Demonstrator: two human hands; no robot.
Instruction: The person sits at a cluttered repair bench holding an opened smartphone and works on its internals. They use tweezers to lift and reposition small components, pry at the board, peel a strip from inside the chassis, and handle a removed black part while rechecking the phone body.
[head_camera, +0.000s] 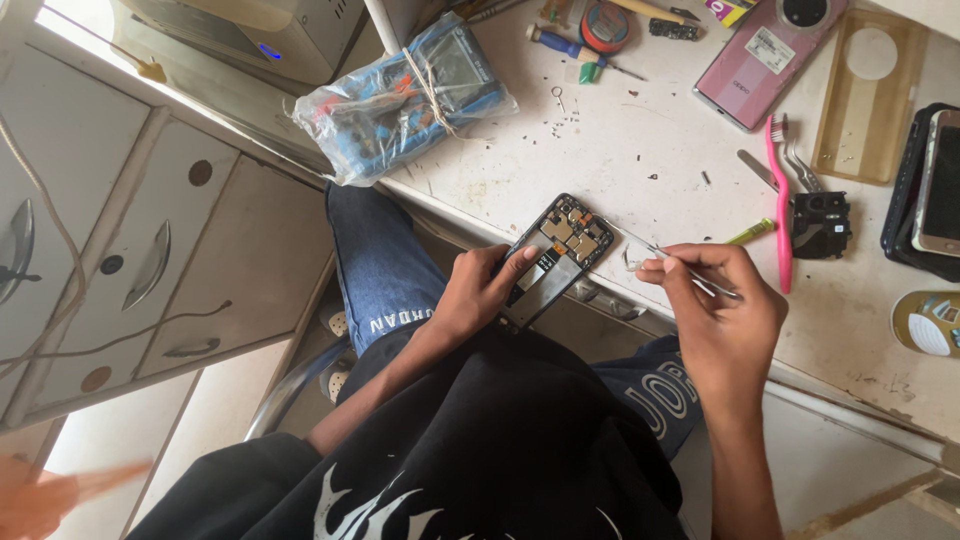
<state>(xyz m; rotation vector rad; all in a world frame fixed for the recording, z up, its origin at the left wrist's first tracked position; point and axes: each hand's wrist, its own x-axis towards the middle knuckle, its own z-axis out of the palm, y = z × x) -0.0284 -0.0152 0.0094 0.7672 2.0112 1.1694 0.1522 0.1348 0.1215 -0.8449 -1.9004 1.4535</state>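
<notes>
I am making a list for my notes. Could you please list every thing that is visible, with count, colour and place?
opened phone: one, black, at table edge, held
tweezers: one, metal, tip near the opened phone
pink phone: one, top of table
clear case: one, yellowish, right of pink phone
toothbrush: one, pink, right of centre
plastic bag of parts: one, blue contents, table's left edge
table: one, white, dirty
drawers: several, cream, left
left hand: grip on opened phone
right hand: grip on tweezers
</notes>
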